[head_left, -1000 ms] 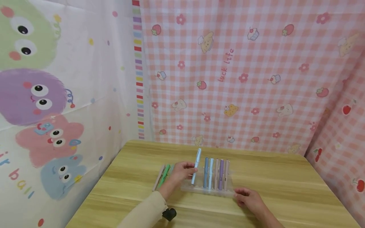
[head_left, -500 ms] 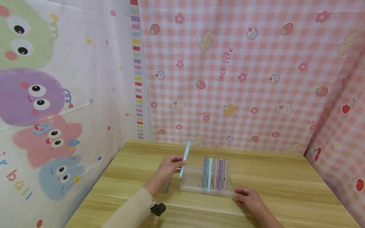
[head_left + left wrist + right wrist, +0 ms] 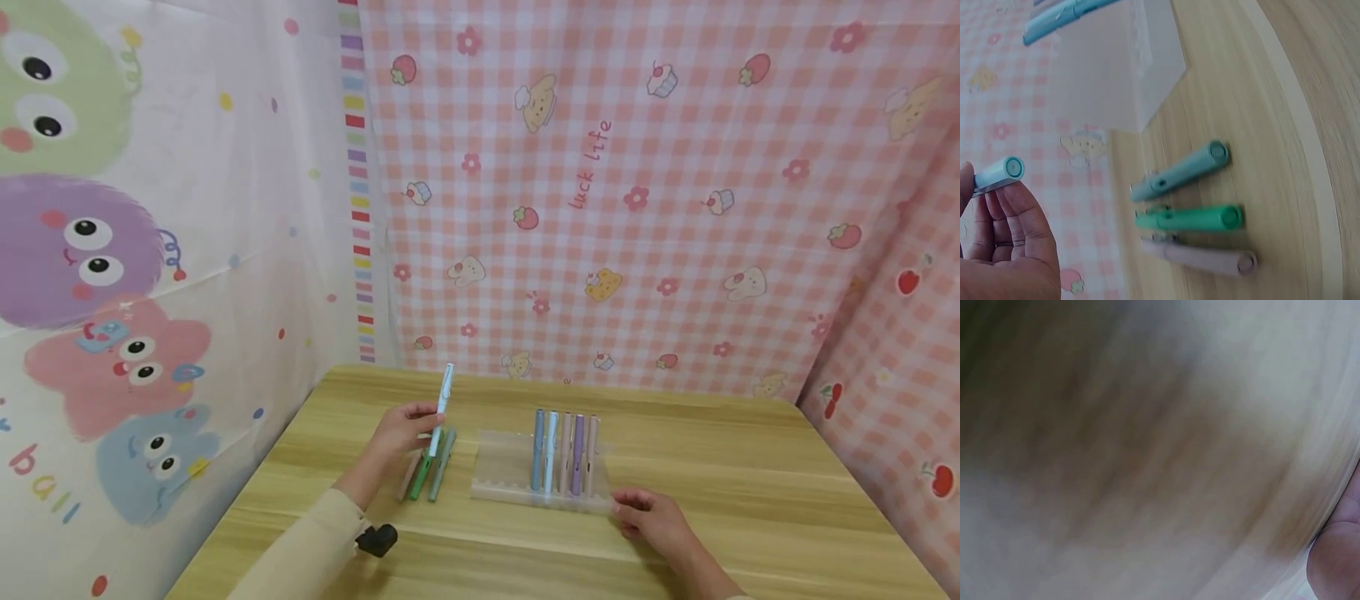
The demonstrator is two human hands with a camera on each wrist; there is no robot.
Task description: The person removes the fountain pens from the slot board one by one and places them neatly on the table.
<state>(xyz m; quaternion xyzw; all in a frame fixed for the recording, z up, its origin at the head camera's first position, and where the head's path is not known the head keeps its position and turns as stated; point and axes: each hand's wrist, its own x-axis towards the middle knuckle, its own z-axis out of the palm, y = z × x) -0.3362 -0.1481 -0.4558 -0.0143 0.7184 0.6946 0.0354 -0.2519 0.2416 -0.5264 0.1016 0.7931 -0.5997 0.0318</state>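
Observation:
A light blue pen [image 3: 446, 392] is pinched upright, tilted slightly, between the thumb and fingers of my left hand [image 3: 397, 435]. Just below that hand, three loose pens lie side by side on the table: a grey-green pen [image 3: 1182, 172], a green pen [image 3: 1191, 219] and a mauve pen [image 3: 1204, 257]. To their right stands a clear plastic pen rack [image 3: 498, 471], bare on its left half. Several pens lean in its right half, including a blue pen [image 3: 537, 450] and a purple pen [image 3: 578, 457]. My right hand [image 3: 654, 521] grips the rack's near right corner; the right wrist view is mostly blurred.
The wooden table [image 3: 735, 483] extends around the rack on every side. A pink checked cloth [image 3: 675, 250] hangs behind it, and a white cartoon cloth [image 3: 262, 208] hangs at the left. A black device [image 3: 377, 540] sits at my left wrist.
My left hand has carried the light blue pen leftward from the rack to above the loose pens. The right hand stays at the rack's corner.

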